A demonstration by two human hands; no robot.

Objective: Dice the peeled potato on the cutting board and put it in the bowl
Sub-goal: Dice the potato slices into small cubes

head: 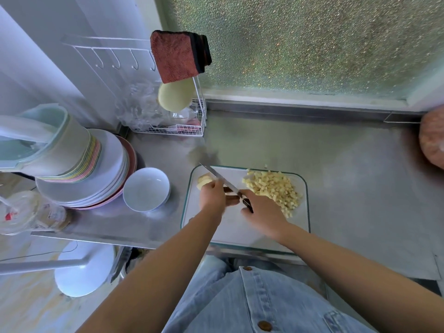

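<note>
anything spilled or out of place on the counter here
One small potato piece sits at the far rim of the cutting board, apart from the diced pile, seemingly strayed toward the steel counter. The bowl beside the board is empty. Nothing else looks spilled or damaged.

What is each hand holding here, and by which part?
The right hand grips the knife by its dark handle. The left hand holds the potato piece at its near end, on the cutting board.
</note>
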